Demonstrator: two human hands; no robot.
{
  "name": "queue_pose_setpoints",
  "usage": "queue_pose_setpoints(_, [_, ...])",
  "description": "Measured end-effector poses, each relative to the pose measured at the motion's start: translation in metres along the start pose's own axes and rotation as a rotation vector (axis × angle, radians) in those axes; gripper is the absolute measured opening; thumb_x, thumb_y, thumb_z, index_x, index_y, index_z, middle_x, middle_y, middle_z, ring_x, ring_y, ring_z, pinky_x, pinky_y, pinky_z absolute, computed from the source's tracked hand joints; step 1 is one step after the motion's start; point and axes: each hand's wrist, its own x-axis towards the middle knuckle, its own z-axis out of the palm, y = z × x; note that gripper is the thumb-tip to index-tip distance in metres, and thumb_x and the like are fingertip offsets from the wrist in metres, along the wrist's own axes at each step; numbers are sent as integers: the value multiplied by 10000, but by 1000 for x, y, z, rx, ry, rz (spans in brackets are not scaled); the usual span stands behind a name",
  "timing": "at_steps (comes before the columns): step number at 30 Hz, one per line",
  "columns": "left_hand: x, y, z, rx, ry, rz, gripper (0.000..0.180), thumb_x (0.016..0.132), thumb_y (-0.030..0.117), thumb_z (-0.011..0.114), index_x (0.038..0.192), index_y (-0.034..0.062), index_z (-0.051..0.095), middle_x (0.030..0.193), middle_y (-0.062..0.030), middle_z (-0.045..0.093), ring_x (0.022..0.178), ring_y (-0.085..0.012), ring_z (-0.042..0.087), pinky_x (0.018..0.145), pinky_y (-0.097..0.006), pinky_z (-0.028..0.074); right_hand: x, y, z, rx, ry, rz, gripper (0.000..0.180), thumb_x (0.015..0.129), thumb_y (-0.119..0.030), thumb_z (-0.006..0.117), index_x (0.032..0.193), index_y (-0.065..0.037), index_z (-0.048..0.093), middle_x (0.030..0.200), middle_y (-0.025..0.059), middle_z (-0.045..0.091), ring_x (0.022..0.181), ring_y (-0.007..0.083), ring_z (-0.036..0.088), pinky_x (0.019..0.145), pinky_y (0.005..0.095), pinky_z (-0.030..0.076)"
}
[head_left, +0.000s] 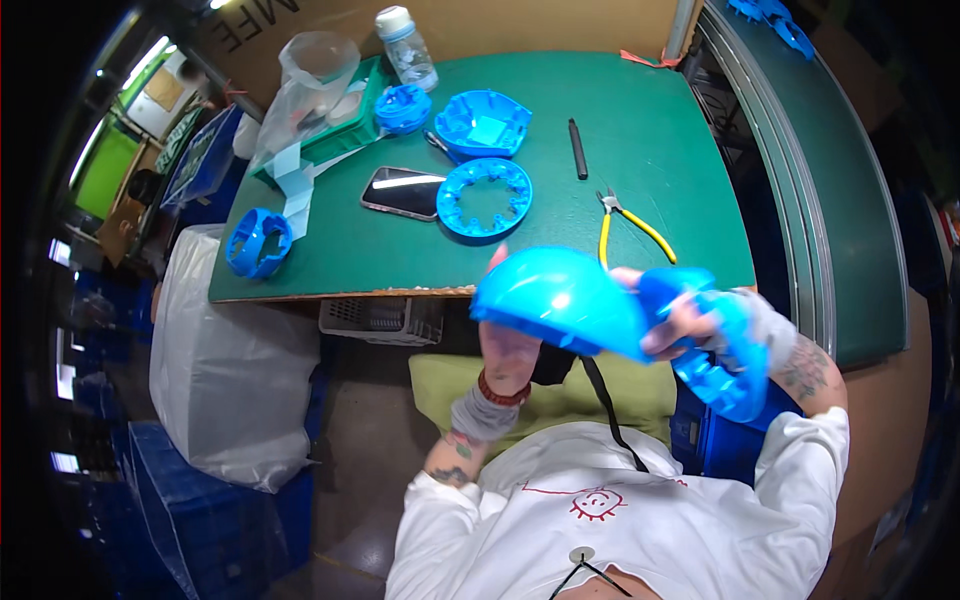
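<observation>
A glossy blue plastic dome-shaped shell (560, 292) is held in the air just off the table's near edge. My left hand (510, 355) grips it from the left and beneath, most fingers hidden behind it. My right hand (685, 325) is closed on a curved, ring-like blue plastic part (742, 385) with a notched edge, slightly blurred. The right fingertips also reach the dome's right end; whether they touch it I cannot tell. Just beyond the hands lie cutting pliers (613, 204) with yellow handles. A toothed blue ring (520, 195) rests flat farther back.
On the green table (650, 120) are a black pen-like rod (578, 150), a phone (403, 193), a blue shell (487, 128), stacked round blue parts (402, 108), another blue part (243, 252), a green crate (357, 130) and a bottle (408, 55). A conveyor belt (835, 210) runs along the right.
</observation>
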Motion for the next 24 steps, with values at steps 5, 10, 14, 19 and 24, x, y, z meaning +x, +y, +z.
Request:
queue_pose_setpoints(5, [-63, 25, -38, -526, 86, -68, 661, 885, 306, 497, 1410, 340, 97, 1351, -149, 375, 1233, -338, 379, 955, -690, 230, 101, 21, -64, -69, -180, -229, 381, 783, -244, 626, 1068, -10, 529, 844, 91, 604, 690, 189, 604, 643, 320, 503])
queue_pose_setpoints(10, [-121, 65, -51, -374, 469, -88, 659, 891, 234, 482, 1417, 331, 97, 1371, -128, 361, 1281, -327, 316, 1035, -593, 215, 177, -4, -245, -141, 1100, -165, 542, 707, -496, 672, 959, -26, 575, 861, 130, 617, 722, 259, 618, 657, 360, 502])
queue_pose_setpoints(14, [-123, 48, -51, -694, 487, -221, 527, 905, 220, 445, 1383, 106, 254, 1384, -150, 340, 1289, -325, 300, 1058, -544, 215, 185, 16, -305, -516, 1333, 27, 921, 632, -550, 710, 1272, 20, 373, 1109, 200, 526, 988, 304, 537, 826, 425, 441])
queue_pose_setpoints(19, [-116, 41, -61, -819, 395, -241, 525, 912, 290, 424, 1354, 47, 279, 1384, -133, 338, 1262, -318, 337, 1040, -534, 257, 152, 42, -136, -1032, 1389, -309, 1020, 691, -655, 585, 1380, -51, 137, 1365, 239, 233, 1285, 380, 209, 944, 625, 244])
queue_pose_setpoints(24, [-76, 37, -43, -577, 438, -208, 581, 898, 420, 427, 1359, 92, 294, 1382, -103, 346, 1249, -315, 348, 1034, -509, 275, 136, 110, -33, -1535, 1146, -82, 830, 765, -670, 452, 1372, -123, 303, 1398, 299, 201, 1315, 395, 203, 969, 645, 183])
